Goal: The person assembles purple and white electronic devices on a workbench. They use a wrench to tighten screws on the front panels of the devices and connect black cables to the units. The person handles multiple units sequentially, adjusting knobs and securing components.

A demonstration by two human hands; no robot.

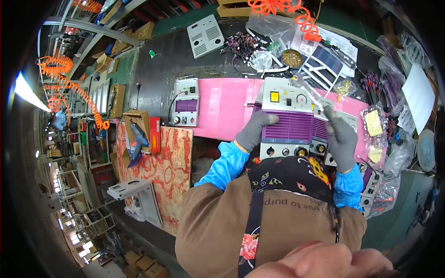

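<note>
In front of me a grey-white front panel with a purple louvred grille (287,127) stands up, with a yellow switch and a round dial above the grille and metal connectors below. My left hand (254,133), in a grey glove, grips its left edge, a finger lying over the grille. My right hand (342,141), also gloved, is closed at the right side around the lower end of a long pale tool with a metallic head (308,88); its exact kind is unclear. The tool slants up and left across the panel's upper right corner. Similar panels (320,132) stand partly hidden behind the right hand.
Pink matting (227,106) covers the bench, with another purple-grilled panel (186,103) at left. Behind lie a wire bundle (241,46), a bowl of brass parts (292,58) and a vented metal plate (205,36). An open box (141,132) holds a blue-grey power tool.
</note>
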